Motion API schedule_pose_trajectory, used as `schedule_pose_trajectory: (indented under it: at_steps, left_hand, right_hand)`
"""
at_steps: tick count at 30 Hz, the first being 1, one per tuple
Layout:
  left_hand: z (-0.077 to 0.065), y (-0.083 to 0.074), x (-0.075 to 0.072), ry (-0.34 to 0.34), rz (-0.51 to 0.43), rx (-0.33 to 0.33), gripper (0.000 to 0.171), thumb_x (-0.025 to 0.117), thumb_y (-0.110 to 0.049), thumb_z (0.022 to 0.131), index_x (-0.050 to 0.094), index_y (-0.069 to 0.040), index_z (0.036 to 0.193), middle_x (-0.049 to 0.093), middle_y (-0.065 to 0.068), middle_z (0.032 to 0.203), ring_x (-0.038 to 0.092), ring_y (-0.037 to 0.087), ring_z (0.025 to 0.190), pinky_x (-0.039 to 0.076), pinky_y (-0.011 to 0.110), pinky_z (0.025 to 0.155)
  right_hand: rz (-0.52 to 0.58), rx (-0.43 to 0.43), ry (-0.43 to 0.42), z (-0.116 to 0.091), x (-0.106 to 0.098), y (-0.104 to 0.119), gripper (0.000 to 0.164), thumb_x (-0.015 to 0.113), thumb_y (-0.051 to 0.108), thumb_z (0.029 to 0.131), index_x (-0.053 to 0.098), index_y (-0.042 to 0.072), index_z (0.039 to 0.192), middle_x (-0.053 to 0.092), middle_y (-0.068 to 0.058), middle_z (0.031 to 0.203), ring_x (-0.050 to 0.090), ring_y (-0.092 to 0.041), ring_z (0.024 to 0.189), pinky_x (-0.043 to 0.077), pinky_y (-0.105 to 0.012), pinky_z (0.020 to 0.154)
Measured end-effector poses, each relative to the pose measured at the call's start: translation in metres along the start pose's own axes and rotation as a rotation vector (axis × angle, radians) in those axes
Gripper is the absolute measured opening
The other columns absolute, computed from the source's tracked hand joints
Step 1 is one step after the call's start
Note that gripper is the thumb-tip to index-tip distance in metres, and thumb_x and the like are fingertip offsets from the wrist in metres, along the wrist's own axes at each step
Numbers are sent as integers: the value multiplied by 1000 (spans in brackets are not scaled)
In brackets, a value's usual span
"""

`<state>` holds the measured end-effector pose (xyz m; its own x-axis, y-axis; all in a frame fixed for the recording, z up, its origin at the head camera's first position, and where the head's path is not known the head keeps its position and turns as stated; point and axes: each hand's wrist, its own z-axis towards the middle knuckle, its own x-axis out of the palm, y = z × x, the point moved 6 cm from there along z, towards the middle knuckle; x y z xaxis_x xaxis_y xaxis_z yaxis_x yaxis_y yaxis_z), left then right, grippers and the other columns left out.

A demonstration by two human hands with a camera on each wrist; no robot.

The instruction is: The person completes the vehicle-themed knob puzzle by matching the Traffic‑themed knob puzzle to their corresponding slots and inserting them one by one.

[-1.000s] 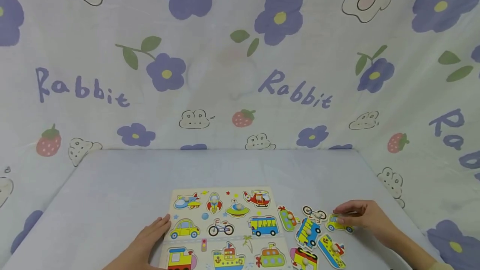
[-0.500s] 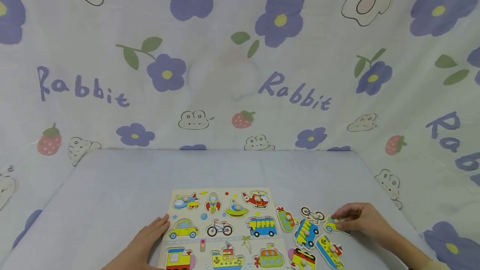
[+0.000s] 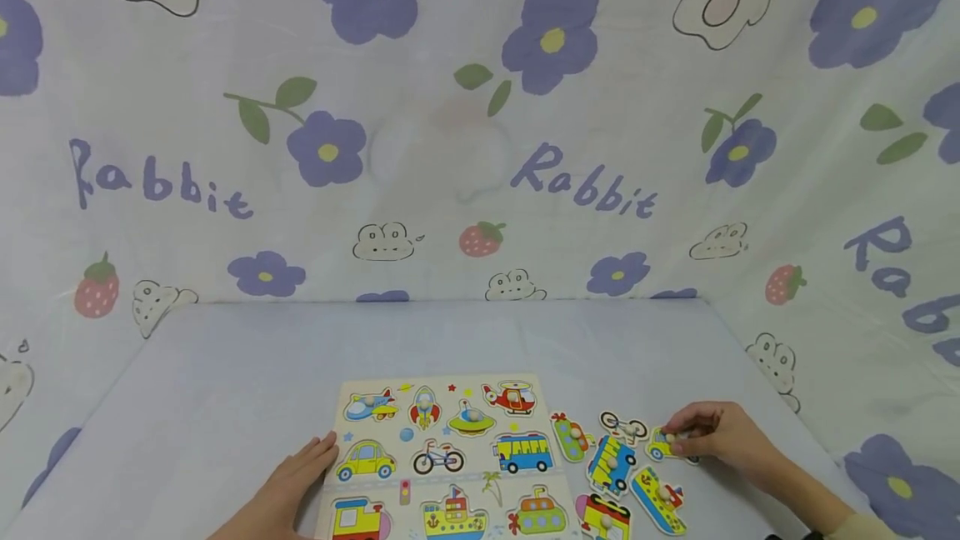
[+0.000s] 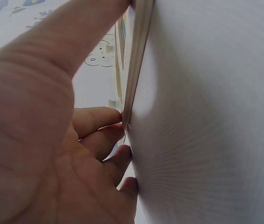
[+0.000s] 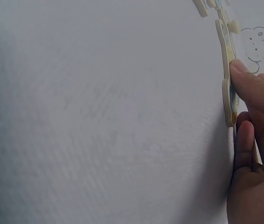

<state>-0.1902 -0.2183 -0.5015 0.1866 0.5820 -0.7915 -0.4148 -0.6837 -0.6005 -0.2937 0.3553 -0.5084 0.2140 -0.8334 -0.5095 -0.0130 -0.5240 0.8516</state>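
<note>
In the head view, my left hand (image 3: 283, 486) lies along the left edge of a wooden puzzle board (image 3: 337, 473). Its fingertips touch the board's side in the left wrist view, fingers loosely extended, and the thumb reaches the same edge (image 4: 139, 60). To the right of the board, my right hand (image 3: 720, 440) pinches a yellow car puzzle piece (image 3: 658, 446) with thumb and index finger, near its small wooden knob. The right wrist view shows the thumb (image 5: 246, 79) against the car piece's face, its other fingers curled close to the table. Part of the car is hidden by the hand.
Beside the car lie loose knobbed pieces: a bicycle (image 3: 622, 425), a blue bus (image 3: 611, 465), a green submarine (image 3: 572, 437), a yellow ship (image 3: 657, 500) and an upside-down train (image 3: 603, 517). A plane (image 3: 370, 407), rocket (image 3: 425, 408), flying saucer (image 3: 471, 419) and helicopter (image 3: 512, 397) sit in the board.
The whole head view has shifted slightly. My right hand stays at the car piece with its fingers drawn in a little around the knob; the left hand keeps its place at the board.
</note>
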Motion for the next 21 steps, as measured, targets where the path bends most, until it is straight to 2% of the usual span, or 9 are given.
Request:
schedule_pose_trajectory:
  at_steps: [4, 8, 15, 21]
  left_hand:
    - [1, 0, 0, 2, 18, -4, 115, 82, -63, 66, 39, 8, 144, 35, 24, 152, 28, 49, 137, 24, 69, 104]
    - [1, 1, 0, -2, 25, -6, 115, 82, -63, 65, 39, 8, 145, 35, 23, 152, 29, 48, 137, 24, 69, 104]
    - [-2, 1, -1, -43, 2, 69, 111, 87, -52, 65, 40, 11, 143, 36, 28, 149, 31, 54, 133, 28, 73, 99]
    - [-2, 3, 0, -64, 4, 69, 109, 87, -51, 64, 42, 10, 142, 38, 27, 148, 32, 53, 132, 29, 73, 99]
  right_hand:
    - [22, 11, 6, 0, 1, -1, 36, 87, 17, 72, 72, 1, 100, 72, -10, 100, 62, -23, 81, 53, -28, 64]
    - [26, -16, 19, 0, 1, 2, 35, 86, 15, 74, 71, -1, 101, 72, -11, 101, 61, -23, 80, 53, -28, 64]
    - [30, 7, 21, 0, 2, 2, 35, 86, 14, 74, 71, -1, 101, 72, -11, 101, 60, -21, 80, 52, -28, 65]
    - [72, -22, 42, 0, 2, 0, 35, 85, 10, 75, 69, -5, 103, 71, -15, 102, 61, -20, 79, 53, -27, 64]
